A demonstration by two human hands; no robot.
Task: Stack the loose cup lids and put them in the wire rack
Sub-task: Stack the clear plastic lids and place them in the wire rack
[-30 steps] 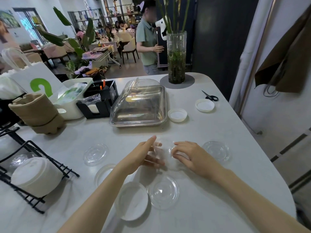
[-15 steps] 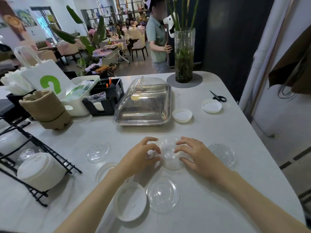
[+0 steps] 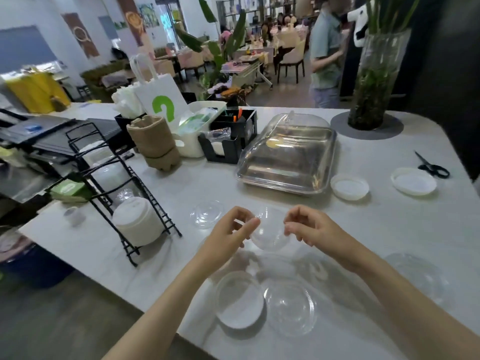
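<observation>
A white desk (image 3: 376, 224) is standing in a café, with tables, plants and a person further back. A black wire rack (image 3: 124, 193) is sitting at its left end, holding white lids (image 3: 137, 222). A clear dome cover (image 3: 288, 154), a vase (image 3: 376, 79) and scissors (image 3: 432, 165) are lying further along. Loose lids are resting near the front edge: a white one (image 3: 239, 300) just beside a clear one (image 3: 291, 307), and another clear one (image 3: 206, 213) near the rack.

Both hands are pinching a clear lid (image 3: 268, 231) by opposite rims, the left hand (image 3: 228, 236) and right hand (image 3: 309, 229) each with a fingertip grip closed on it, fingers curled.

Half a second back the lid was lying flat on the desk under the fingers; it is now being held above it, tilted up.
</observation>
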